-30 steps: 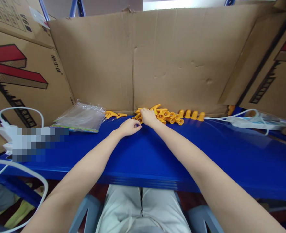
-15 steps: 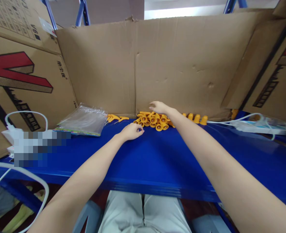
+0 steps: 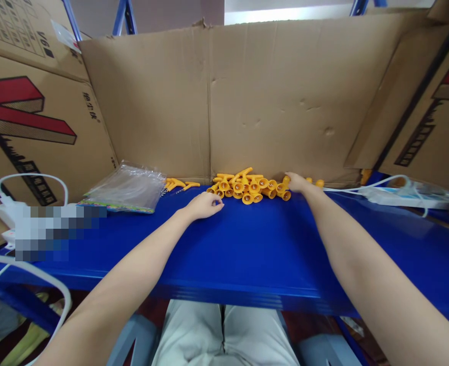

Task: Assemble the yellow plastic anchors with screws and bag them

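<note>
Yellow cups (image 3: 247,197) lie heaped on the blue tabletop (image 3: 247,254). The right hand (image 3: 299,182) reaches to the heap's right end, fingers bent beside a cup; whether they grip it I cannot tell. The left hand (image 3: 204,205) rests near the left end, fingers curled, tips close; nothing shows between them. The step seems to be handling single cups; the next move calls for a careful grip.

Yellow heap (image 3: 253,188) and cardboard panel (image 3: 285,96) block rear; central tabletop (image 3: 243,249) is free.
</note>
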Demonstrator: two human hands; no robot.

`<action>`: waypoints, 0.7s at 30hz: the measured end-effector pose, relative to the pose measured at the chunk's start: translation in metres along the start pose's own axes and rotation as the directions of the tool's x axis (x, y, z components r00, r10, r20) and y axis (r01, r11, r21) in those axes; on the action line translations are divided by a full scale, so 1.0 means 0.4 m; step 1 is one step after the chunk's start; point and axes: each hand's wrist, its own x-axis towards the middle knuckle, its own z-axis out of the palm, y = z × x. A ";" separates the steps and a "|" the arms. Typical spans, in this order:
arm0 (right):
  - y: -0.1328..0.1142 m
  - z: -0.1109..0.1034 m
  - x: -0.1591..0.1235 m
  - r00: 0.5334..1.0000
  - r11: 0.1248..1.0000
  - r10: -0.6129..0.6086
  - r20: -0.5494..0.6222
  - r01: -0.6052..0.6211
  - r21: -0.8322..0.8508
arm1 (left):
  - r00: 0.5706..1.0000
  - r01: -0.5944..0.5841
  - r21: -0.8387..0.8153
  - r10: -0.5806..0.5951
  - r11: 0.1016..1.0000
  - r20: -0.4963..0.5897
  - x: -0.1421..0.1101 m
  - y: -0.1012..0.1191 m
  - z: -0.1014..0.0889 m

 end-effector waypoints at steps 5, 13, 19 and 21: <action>-0.002 0.021 -0.009 0.997 1.000 -0.004 0.080 0.005 -0.011 | 1.000 -0.001 -0.024 0.001 1.000 0.002 0.000 0.001 -0.001; -0.030 -0.007 -0.041 0.997 0.976 0.052 -0.065 -0.065 -0.209 | 1.000 0.008 -0.028 -0.008 1.000 0.006 0.004 -0.007 0.005; -0.047 -0.022 -0.049 0.979 0.959 0.120 -0.163 -0.157 -0.234 | 1.000 0.014 -0.015 -0.014 1.000 0.022 0.003 -0.002 -0.001; -0.027 -0.018 -0.046 0.975 0.968 0.174 -0.135 -0.195 -0.157 | 1.000 0.012 -0.009 -0.011 1.000 0.022 0.002 -0.003 -0.002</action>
